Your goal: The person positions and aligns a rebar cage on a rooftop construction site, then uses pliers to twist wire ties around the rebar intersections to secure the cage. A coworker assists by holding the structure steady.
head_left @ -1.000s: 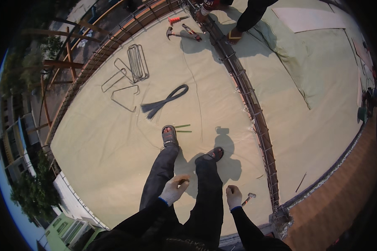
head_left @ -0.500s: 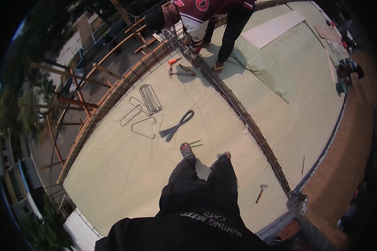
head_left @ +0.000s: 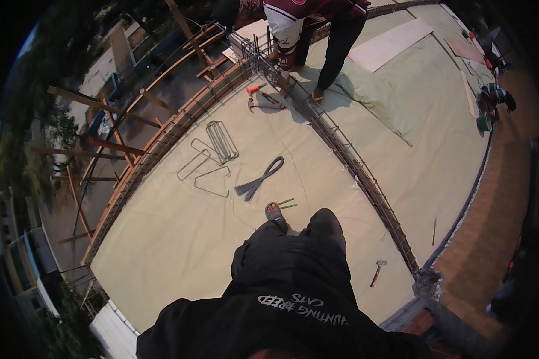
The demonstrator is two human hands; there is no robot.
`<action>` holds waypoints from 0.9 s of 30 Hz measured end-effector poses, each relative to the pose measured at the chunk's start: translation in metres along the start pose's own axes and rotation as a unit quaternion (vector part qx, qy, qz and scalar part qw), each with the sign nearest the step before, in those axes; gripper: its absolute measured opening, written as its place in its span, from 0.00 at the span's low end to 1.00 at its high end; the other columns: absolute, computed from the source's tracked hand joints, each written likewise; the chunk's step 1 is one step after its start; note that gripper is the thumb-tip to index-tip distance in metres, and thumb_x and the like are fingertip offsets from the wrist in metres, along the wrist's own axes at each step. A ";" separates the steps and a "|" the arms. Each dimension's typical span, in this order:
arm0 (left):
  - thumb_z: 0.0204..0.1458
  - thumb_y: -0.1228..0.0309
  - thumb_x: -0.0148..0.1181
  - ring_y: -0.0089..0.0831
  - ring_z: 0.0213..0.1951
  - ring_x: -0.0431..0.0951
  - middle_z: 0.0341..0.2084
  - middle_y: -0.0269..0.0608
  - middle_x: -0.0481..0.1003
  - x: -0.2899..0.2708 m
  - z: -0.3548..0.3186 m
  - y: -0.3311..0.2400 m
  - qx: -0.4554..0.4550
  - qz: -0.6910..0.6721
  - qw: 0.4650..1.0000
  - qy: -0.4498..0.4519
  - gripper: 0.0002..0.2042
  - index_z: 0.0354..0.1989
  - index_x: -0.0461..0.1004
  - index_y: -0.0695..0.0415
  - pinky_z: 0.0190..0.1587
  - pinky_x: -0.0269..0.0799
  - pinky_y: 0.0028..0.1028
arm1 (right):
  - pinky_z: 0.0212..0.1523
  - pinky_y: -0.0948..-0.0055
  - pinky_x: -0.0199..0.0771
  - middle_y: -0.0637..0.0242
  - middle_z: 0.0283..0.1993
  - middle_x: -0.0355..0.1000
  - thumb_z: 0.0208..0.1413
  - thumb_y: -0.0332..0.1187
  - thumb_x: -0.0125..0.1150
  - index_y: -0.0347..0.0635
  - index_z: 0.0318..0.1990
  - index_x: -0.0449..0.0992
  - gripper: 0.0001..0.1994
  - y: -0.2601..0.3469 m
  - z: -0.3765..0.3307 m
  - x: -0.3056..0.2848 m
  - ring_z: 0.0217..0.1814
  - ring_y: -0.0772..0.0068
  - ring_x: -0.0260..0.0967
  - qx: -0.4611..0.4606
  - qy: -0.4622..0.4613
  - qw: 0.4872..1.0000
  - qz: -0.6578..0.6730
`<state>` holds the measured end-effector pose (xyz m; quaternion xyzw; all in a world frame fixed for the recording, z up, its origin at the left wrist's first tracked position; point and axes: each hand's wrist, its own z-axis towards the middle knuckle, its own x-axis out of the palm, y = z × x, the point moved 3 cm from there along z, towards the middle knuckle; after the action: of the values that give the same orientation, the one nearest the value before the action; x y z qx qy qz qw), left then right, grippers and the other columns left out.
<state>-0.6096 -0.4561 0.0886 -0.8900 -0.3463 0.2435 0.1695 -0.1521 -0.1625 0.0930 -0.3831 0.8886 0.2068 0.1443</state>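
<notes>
Neither of my hands shows; only my dark clothing, legs and a sandalled left foot [head_left: 274, 210] are visible. Just ahead of that foot lies a looped bundle of tie wire [head_left: 259, 179] on the pale sheet [head_left: 161, 251]. Bent steel stirrups [head_left: 222, 142] are stacked to its left, with a few loose ones [head_left: 212, 181] beside them. Farther off, a claw hammer [head_left: 257, 105] lies by an orange-handled tool [head_left: 256, 89]. To my right rests another hammer [head_left: 378, 273]. Two short green sticks [head_left: 286, 203] lie at my foot.
A rebar cage [head_left: 365, 173] runs across the deck to a corner joint [head_left: 428, 280]. At its far end a co-worker [head_left: 305, 36] bends with a hand on the bars. Timber framing [head_left: 111, 110] borders the left edge. Another person [head_left: 494, 99] crouches far right by a green bucket [head_left: 484, 123].
My right knee has risen and bent forward, hiding the right foot. The view has shifted slightly. The co-worker stays bent over the rebar at the far end.
</notes>
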 end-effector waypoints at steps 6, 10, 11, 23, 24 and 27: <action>0.65 0.48 0.59 0.51 0.60 0.82 0.59 0.56 0.82 -0.006 -0.003 0.071 -0.134 0.149 0.973 0.113 0.29 0.65 0.80 0.56 0.64 0.76 0.45 | 0.57 0.53 0.81 0.49 0.50 0.85 0.64 0.47 0.66 0.38 0.53 0.86 0.21 0.009 0.005 0.012 0.54 0.46 0.84 0.037 0.012 0.999 -0.034; 0.65 0.47 0.58 0.52 0.61 0.82 0.60 0.56 0.82 -0.013 0.008 0.064 -0.068 0.355 0.854 0.374 0.29 0.65 0.80 0.55 0.64 0.76 0.46 | 0.57 0.53 0.81 0.49 0.49 0.85 0.64 0.47 0.66 0.38 0.52 0.86 0.21 0.055 0.030 0.016 0.53 0.45 0.84 0.026 0.016 0.995 -0.091; 0.65 0.47 0.58 0.52 0.61 0.82 0.60 0.56 0.82 -0.021 0.021 0.049 -0.039 0.393 0.827 0.400 0.29 0.65 0.80 0.55 0.65 0.76 0.46 | 0.57 0.53 0.81 0.49 0.49 0.85 0.64 0.47 0.66 0.38 0.52 0.86 0.21 0.072 0.053 0.019 0.53 0.45 0.84 -0.024 0.017 0.990 -0.138; 0.63 0.54 0.66 0.45 0.48 0.85 0.48 0.52 0.83 0.000 0.414 -0.465 0.170 0.393 0.895 0.123 0.22 0.57 0.81 0.59 0.53 0.80 0.41 | 0.66 0.54 0.79 0.52 0.62 0.82 0.59 0.49 0.73 0.43 0.62 0.82 0.28 0.562 0.431 0.266 0.64 0.48 0.81 -0.162 0.043 0.948 -0.273; 0.64 0.55 0.66 0.44 0.47 0.85 0.48 0.51 0.83 0.020 0.451 -0.492 0.195 0.384 0.891 0.143 0.22 0.57 0.80 0.59 0.52 0.80 0.40 | 0.66 0.54 0.79 0.53 0.63 0.82 0.59 0.50 0.72 0.44 0.63 0.82 0.28 0.598 0.459 0.299 0.64 0.49 0.80 -0.189 0.031 0.943 -0.274; 0.62 0.53 0.67 0.48 0.50 0.84 0.52 0.51 0.83 0.079 0.563 -0.582 0.256 0.527 0.794 0.160 0.24 0.59 0.81 0.57 0.55 0.81 0.43 | 0.68 0.55 0.79 0.53 0.64 0.81 0.60 0.50 0.72 0.46 0.63 0.83 0.27 0.697 0.518 0.388 0.67 0.51 0.79 -0.150 0.021 0.951 -0.270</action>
<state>-1.1797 0.0833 -0.1266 -0.8852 0.2835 0.2288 0.2894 -0.8755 0.2766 -0.3416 -0.6304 0.7134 0.2831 0.1165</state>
